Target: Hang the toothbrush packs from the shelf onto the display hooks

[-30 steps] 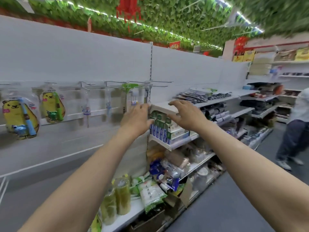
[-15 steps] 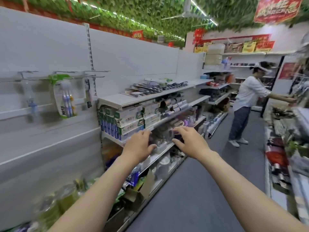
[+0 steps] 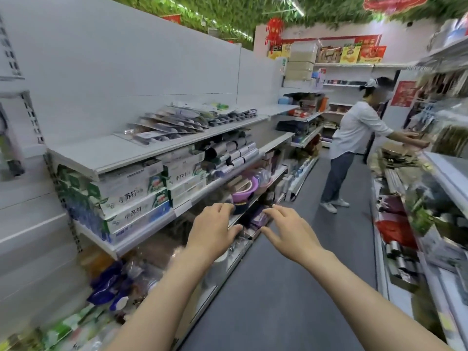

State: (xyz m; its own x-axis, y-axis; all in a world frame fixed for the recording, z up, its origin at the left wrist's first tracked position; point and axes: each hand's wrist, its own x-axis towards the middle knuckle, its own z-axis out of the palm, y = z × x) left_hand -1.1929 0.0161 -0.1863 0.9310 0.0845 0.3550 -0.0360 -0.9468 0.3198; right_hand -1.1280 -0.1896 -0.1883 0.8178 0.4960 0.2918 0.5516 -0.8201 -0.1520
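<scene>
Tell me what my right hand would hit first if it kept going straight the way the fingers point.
Probably the purple packs on the lower shelf edge, just past the right hand fingertips. Depth is unclear from this one view.

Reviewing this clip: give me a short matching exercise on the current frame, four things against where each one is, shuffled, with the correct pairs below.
Things
1. toothbrush packs
2. boxed toothpaste
3. left hand
4. other person

Places
A. stacked under the top shelf
B. empty, held out over the aisle
C. lying flat on the top shelf
D. far down the aisle, reaching to the right-side shelves

Pairs: 1-C, 2-A, 3-B, 4-D
</scene>
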